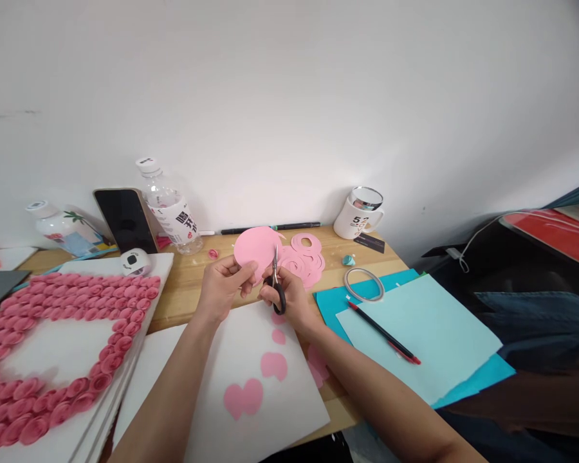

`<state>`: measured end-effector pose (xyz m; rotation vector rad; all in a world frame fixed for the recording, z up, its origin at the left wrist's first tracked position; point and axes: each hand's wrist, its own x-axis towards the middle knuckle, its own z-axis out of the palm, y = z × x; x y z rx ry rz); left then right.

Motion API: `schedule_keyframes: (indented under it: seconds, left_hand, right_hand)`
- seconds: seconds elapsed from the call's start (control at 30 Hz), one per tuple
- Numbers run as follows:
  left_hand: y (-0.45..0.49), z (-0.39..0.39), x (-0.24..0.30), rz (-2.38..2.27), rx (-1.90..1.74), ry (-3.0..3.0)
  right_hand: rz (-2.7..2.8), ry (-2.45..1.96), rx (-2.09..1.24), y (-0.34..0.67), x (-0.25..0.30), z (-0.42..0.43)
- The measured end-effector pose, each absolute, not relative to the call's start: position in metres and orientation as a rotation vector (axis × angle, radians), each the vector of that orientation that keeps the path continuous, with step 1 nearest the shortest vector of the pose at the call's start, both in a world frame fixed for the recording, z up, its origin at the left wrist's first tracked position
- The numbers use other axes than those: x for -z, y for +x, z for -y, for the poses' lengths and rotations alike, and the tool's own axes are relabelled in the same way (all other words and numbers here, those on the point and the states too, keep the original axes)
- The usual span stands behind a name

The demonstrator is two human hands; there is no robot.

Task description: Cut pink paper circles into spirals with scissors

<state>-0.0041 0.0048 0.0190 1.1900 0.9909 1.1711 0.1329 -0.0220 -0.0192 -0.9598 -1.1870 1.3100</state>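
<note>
My left hand (229,281) pinches the lower left edge of a round pink paper disc (255,247), thumb on its face. Black-handled scissors (279,297) sit in my right hand (289,297), fingers through the loops, their blades pointing up at the disc's right edge. Behind my right hand lies a heap of pink paper spirals (309,260). Below both hands, pink paper scraps (244,399) lie on a white sheet (212,444).
A board of pink paper roses (109,363) lies left, with a phone (125,218) and a water bottle (171,212) behind. At right are a white mug (352,218), a tape ring (364,285), blue paper (456,328) and a black-red pen (383,331).
</note>
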Motion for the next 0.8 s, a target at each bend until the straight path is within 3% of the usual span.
schedule_keyframes:
  seconds: [0.8]
  left_hand:
    - [0.0, -0.003, -0.018, -1.058, -1.129, 1.192]
  right_hand:
    - [1.184, -0.838, -1.307, 0.133, 0.023, 0.019]
